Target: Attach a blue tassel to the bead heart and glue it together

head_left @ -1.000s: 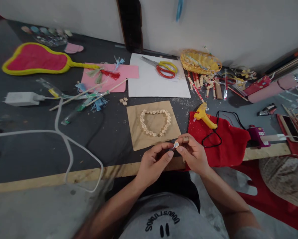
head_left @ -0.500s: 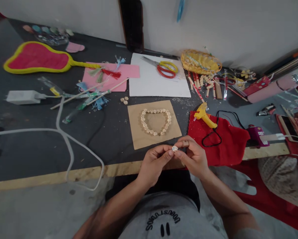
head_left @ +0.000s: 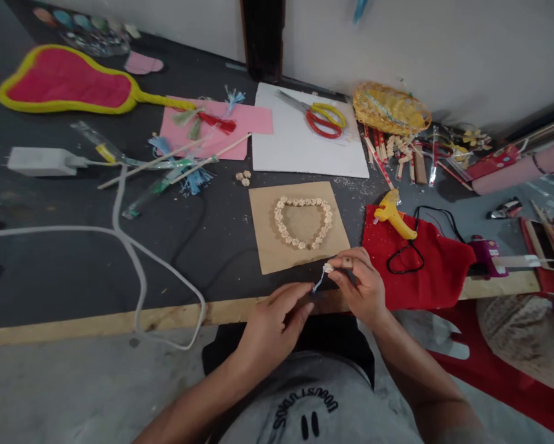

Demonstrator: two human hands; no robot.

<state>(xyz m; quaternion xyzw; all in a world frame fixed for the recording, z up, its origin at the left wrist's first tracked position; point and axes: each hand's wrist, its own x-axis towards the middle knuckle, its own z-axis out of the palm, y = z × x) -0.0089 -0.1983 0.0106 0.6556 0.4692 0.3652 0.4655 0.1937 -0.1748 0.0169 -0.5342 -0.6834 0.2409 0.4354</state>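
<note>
Between the finger and thumb of my right hand is a small cream flower-shaped piece, from which a thin blue strand hangs. My left hand is at the strand's lower end, thumb and index finger apart, the index fingertip touching or very near it. Just beyond my hands, a brown square board bears a rounded loop of cream flower pieces. A few loose flower pieces lie left of the board.
A yellow glue gun rests on red cloth at the right. Scissors lie on a white sheet, near a wicker basket. A white cable loops over the table edge. Another person's arm shows at the far right.
My left hand has moved away from the flower piece, down and left, and the blue strand now shows stretched out below it. The view has shifted slightly.
</note>
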